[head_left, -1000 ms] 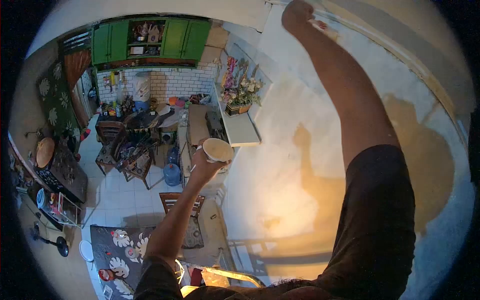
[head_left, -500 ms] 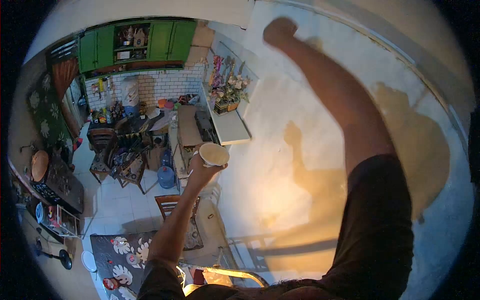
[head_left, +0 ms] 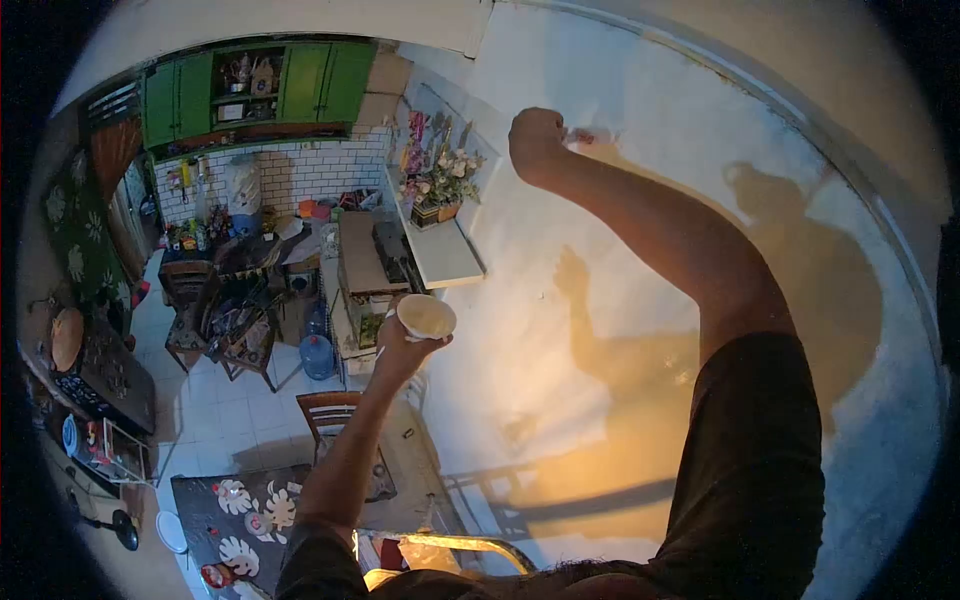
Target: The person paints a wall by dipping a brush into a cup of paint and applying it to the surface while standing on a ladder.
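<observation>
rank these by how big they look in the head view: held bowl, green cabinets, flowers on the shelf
1. Green cabinets
2. Flowers on the shelf
3. Bowl in the left hand

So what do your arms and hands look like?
The left hand and right hand are bare, with no gloves. The left sleeve and right sleeve are short and dark, with no markings I can make out.
</observation>
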